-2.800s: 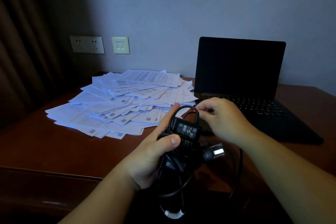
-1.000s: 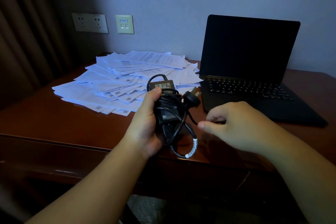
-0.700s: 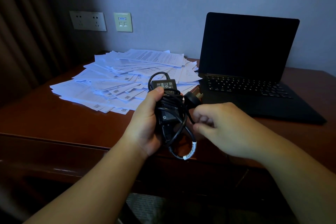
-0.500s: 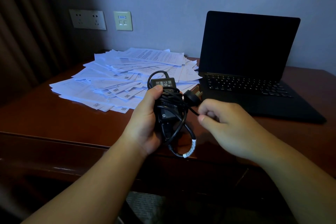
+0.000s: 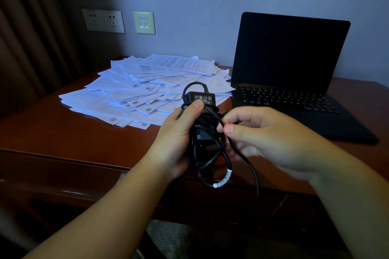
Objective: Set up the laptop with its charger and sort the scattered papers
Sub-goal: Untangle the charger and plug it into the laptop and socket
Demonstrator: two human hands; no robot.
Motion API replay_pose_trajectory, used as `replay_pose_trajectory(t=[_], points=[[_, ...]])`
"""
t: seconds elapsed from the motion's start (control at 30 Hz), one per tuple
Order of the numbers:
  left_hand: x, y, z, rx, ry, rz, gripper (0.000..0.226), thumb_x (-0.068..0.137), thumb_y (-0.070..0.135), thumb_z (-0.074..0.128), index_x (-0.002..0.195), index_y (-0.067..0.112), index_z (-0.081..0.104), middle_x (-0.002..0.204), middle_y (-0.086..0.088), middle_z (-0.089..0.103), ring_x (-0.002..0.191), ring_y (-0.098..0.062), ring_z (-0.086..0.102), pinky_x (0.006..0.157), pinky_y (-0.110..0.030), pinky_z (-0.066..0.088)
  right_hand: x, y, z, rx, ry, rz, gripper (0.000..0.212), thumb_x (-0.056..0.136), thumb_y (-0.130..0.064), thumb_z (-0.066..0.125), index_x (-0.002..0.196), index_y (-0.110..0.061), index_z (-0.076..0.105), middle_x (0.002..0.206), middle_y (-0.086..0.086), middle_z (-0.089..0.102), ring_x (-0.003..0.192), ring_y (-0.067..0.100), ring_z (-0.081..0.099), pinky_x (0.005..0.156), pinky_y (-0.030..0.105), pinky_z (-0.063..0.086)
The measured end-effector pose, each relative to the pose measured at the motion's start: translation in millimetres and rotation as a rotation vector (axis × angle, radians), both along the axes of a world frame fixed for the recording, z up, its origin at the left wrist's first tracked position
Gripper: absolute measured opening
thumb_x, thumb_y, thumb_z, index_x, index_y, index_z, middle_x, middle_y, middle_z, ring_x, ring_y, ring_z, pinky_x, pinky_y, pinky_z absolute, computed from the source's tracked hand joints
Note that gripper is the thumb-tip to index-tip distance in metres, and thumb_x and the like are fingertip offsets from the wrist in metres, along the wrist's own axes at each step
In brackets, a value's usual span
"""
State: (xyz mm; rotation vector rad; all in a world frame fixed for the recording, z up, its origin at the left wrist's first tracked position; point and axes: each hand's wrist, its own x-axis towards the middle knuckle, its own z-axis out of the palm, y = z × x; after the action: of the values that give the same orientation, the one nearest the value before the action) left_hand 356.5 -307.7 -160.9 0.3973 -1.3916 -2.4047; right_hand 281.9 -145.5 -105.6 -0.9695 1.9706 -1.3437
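The charger, a black power brick with its cable wound around it, is held above the near edge of the surface by both hands. The left hand is wrapped around the brick, with the thumb pressed on its labelled top end. A strand of the black cable is pinched between thumb and forefinger of the right hand, just right of the brick, and from there the strand is seen to hang down past the surface's front edge. A loop of cable bearing a white tag is left dangling below the brick.

The laptop is set open on the right of the surface, with its screen dark and its keyboard turned toward the person. The scattered papers are spread in a loose overlapping fan on the far left of the surface, their right edge just beside the laptop. On the wall behind the papers a double power socket and a smaller data socket are mounted side by side. A dark curtain is hung at the far left.
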Motion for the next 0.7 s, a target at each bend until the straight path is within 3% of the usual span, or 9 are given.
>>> replay_pose_trajectory(t=[0.03, 0.1, 0.17, 0.23, 0.33, 0.47, 0.6, 0.7], points=[[0.4, 0.1, 0.2, 0.005, 0.006, 0.005, 0.092, 0.067, 0.054, 0.077, 0.132, -0.007, 0.058, 0.130, -0.039, 0.059, 0.113, -0.050, 0.063, 0.105, -0.061, 0.047, 2.1, -1.4, 1.3, -0.004, -0.014, -0.001, 0.015, 0.098, -0.016, 0.062, 0.099, -0.003, 0.068, 0.091, 0.030, 0.068, 0.077, 0.028, 0.062, 0.077, 0.044, 0.049], [1.0, 0.0, 1.2, 0.014, 0.015, 0.010, 0.089, 0.070, 0.055, 0.077, 0.131, -0.008, 0.059, 0.130, -0.040, 0.058, 0.105, -0.044, 0.063, 0.100, -0.056, 0.051, 3.2, -4.2, 2.6, 0.012, 0.072, -0.014, 0.014, 0.097, -0.021, 0.062, 0.089, -0.014, 0.070, 0.075, 0.011, 0.067, 0.068, 0.017, 0.059, 0.070, 0.035, 0.048], [0.5, -0.2, 0.4, -0.007, 0.017, 0.005, 0.087, 0.070, 0.056, 0.077, 0.128, -0.007, 0.061, 0.129, -0.038, 0.060, 0.105, -0.042, 0.063, 0.103, -0.057, 0.049, 0.5, -5.6, 4.8, 0.036, 0.314, -0.062, 0.020, 0.095, -0.031, 0.063, 0.079, -0.025, 0.074, 0.064, 0.001, 0.062, 0.058, 0.011, 0.053, 0.062, 0.033, 0.041], [0.5, -0.1, -0.8, -0.044, 0.023, -0.001, 0.074, 0.077, 0.054, 0.074, 0.125, -0.002, 0.066, 0.124, -0.033, 0.066, 0.105, -0.040, 0.066, 0.100, -0.056, 0.052, -4.6, -6.4, 8.3, 0.041, 0.543, -0.135, 0.021, 0.093, -0.037, 0.063, 0.077, -0.033, 0.076, 0.066, 0.002, 0.064, 0.060, 0.016, 0.054, 0.063, 0.036, 0.040], [1.3, 0.7, -2.3, -0.074, 0.039, -0.010, 0.062, 0.080, 0.048, 0.066, 0.121, 0.003, 0.068, 0.120, -0.031, 0.069, 0.100, -0.040, 0.068, 0.093, -0.053, 0.055, -9.3, -7.4, 13.4, -0.035, 0.714, -0.230, 0.024, 0.094, -0.037, 0.060, 0.076, -0.027, 0.074, 0.067, -0.005, 0.065, 0.065, 0.011, 0.056, 0.056, 0.022, 0.039], [2.0, 2.1, -2.2, -0.084, 0.043, -0.026, 0.077, 0.074, 0.045, 0.078, 0.130, -0.004, 0.060, 0.126, -0.036, 0.064, 0.118, -0.055, 0.061, 0.104, -0.065, 0.048, -14.0, -12.5, 12.1, -0.047, 0.990, -0.337, 0.046, 0.089, -0.060, 0.044, 0.067, -0.024, 0.061, 0.059, -0.005, 0.050, 0.059, 0.012, 0.050, 0.054, 0.032, 0.037], [2.0, 0.4, -3.2, -0.098, 0.049, -0.044, 0.079, 0.071, 0.047, 0.078, 0.129, -0.004, 0.061, 0.124, -0.035, 0.065, 0.117, -0.055, 0.062, 0.102, -0.064, 0.048, -20.8, -17.2, 13.4, -0.031, 1.093, -0.327, 0.053, 0.090, -0.064, 0.038, 0.060, -0.022, 0.049, 0.059, -0.007, 0.043, 0.057, 0.012, 0.046, 0.053, 0.032, 0.030], [0.6, -1.0, -6.2, -0.129, 0.052, -0.059, 0.059, 0.076, 0.042, 0.076, 0.116, 0.000, 0.068, 0.112, -0.029, 0.071, 0.099, -0.040, 0.070, 0.087, -0.048, 0.058, -24.7, -22.4, 16.1, -0.053, 1.103, -0.319, 0.049, 0.091, -0.061, 0.040, 0.056, -0.028, 0.041, 0.058, -0.008, 0.041, 0.057, 0.012, 0.045, 0.053, 0.031, 0.028]])
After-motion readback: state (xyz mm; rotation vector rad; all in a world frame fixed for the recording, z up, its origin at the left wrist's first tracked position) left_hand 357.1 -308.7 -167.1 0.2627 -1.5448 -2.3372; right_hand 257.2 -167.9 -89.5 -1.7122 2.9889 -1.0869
